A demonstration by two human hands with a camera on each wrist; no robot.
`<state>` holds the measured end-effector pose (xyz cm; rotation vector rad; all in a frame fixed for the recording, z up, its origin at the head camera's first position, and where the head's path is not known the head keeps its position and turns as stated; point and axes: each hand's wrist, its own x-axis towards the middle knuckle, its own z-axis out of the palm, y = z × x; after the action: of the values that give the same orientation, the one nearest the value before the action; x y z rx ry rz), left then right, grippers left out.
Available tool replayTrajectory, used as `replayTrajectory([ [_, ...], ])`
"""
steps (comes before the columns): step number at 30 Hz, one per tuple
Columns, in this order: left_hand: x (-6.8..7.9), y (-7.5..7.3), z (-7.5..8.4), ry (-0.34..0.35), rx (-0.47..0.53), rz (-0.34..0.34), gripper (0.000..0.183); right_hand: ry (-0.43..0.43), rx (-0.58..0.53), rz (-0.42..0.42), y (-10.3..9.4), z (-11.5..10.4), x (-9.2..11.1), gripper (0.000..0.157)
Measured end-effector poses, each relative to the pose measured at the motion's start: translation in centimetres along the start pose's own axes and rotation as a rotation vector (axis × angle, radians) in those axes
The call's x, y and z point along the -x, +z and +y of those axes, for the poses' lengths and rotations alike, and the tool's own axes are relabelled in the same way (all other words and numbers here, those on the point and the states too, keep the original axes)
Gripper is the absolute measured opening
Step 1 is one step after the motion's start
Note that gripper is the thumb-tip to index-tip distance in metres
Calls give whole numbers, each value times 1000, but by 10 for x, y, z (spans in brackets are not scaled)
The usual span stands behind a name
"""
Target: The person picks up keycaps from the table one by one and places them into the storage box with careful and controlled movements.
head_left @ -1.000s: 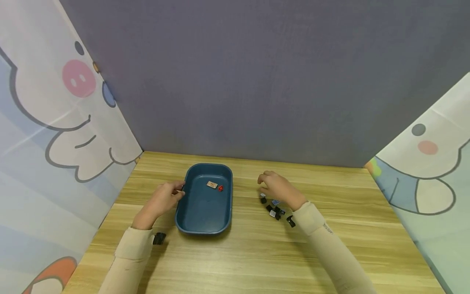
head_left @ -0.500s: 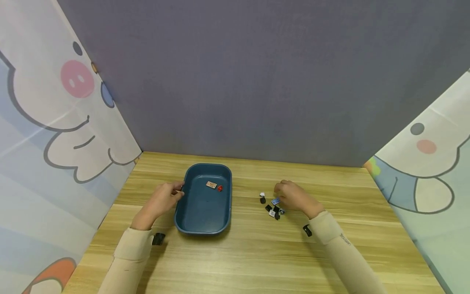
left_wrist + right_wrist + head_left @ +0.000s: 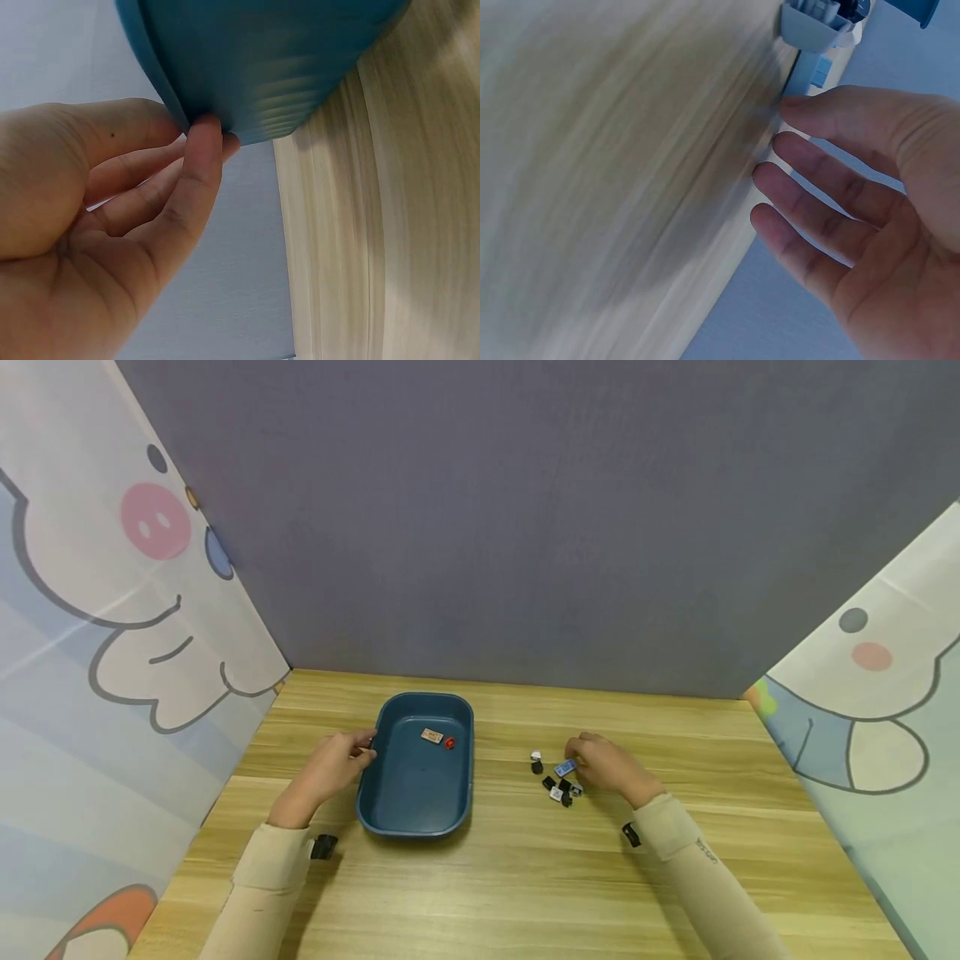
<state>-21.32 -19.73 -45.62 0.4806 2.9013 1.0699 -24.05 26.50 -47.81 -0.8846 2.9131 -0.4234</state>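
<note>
My left hand [image 3: 333, 768] pinches the left rim of a dark blue plastic tray [image 3: 416, 837]. In the left wrist view its thumb and fingertips [image 3: 204, 146] meet at the tray's edge. At the right, my right hand [image 3: 607, 766] is low over the table, thumb and index finger at the right end of a small blue rectangular piece [image 3: 565, 767] with a pale printed face. The right wrist view shows the thumb covering one end of that blue piece [image 3: 802, 73]; the other fingers are extended.
Beside the blue piece lie several small black, grey and white pieces [image 3: 556, 793], and a black-and-white one [image 3: 536, 767]. The tray holds a tan printed piece [image 3: 432, 737] and a small red piece [image 3: 449, 743]. A grey panel [image 3: 510, 527] stands behind the wooden table [image 3: 487, 893].
My right hand has moved right and down from the black-and-white piece to the blue one. The blue piece has shifted and turned slightly. My left hand and the tray stay in place.
</note>
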Motion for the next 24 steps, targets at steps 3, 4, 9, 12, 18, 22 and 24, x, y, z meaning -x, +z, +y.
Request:
replayTrajectory([
  [3,0,-1,0,-3,4,-9,38,3,4,-5,0,-1,0,17],
  [4,0,-1,0,-5,5,-9,38,3,4,-4,0,-1,0,16],
  [9,0,0,-1,6,2,-10,38,6,13,3,0,-2,0,15],
  [12,-1,0,-2,7,-2,-11,38,-3,13,13,0,-1,0,15],
  [18,0,0,-1,4,-3,-6,38,-38,13,47,-1,0,-1,15],
  [22,0,1,-1,5,2,-4,39,-48,18,59,-2,0,-2,14],
  [24,1,0,-1,7,6,-9,39,-50,15,63,-3,-1,-2,14],
])
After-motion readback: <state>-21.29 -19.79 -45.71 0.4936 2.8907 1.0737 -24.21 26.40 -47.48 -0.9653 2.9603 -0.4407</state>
